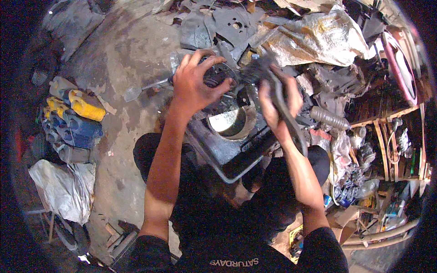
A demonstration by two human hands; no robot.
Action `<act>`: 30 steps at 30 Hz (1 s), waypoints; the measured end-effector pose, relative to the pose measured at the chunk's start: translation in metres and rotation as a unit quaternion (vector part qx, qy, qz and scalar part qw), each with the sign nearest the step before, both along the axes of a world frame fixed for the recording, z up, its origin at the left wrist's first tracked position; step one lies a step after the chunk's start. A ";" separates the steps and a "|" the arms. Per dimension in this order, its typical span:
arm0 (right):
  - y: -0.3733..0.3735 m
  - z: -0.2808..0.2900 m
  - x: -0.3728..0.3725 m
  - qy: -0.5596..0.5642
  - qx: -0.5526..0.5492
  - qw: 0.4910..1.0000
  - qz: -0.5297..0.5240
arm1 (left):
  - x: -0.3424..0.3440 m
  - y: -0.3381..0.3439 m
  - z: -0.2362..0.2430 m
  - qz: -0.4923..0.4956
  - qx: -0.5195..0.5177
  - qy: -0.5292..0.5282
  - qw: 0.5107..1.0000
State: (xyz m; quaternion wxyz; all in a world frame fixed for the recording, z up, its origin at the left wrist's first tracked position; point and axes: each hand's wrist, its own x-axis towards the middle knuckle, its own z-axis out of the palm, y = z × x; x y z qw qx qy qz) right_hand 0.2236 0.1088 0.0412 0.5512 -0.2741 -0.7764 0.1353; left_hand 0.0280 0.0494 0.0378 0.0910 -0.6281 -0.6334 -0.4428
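Observation:
In front of my knees lies a black square-cornered frame (230, 175) with a round pale-lined opening in it. My left hand (193, 82) is curled round a dark round part (217, 75) above the far edge of that opening, thumb and fingers on its opposite sides. To its right, my right hand (284, 102) is closed round a long dark curved strip (289, 113), whose lower end hangs along my forearm. The strip's far end is smeared by motion near the round part; whether they touch cannot be made out.
Yellow and blue containers (75, 116) and a white sack (68, 189) stand at the left. A flat-bladed tool (136, 91) lies beside my left wrist. Dark sheet pieces (218, 25) and a crumpled silvery sheet (318, 38) are at the far side. A clear plastic bottle (330, 117) lies right.

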 end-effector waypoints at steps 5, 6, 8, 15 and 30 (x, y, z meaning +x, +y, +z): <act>-0.013 -0.048 -0.001 -0.041 -0.029 0.996 0.071 | -0.002 -0.004 0.002 -0.009 -0.020 0.009 1.000; -0.016 -0.044 0.007 -0.085 -0.073 0.990 0.089 | -0.003 -0.003 0.004 -0.009 -0.030 0.004 1.000; -0.012 -0.033 0.009 -0.017 -0.130 0.990 0.056 | -0.002 -0.004 0.005 -0.002 -0.039 0.009 0.999; -0.002 -0.050 -0.004 0.008 -0.037 0.994 0.100 | 0.005 0.001 0.001 0.022 -0.001 0.008 1.000; -0.015 -0.052 0.016 -0.062 -0.107 0.987 0.102 | 0.007 0.009 0.000 0.040 0.042 0.003 0.998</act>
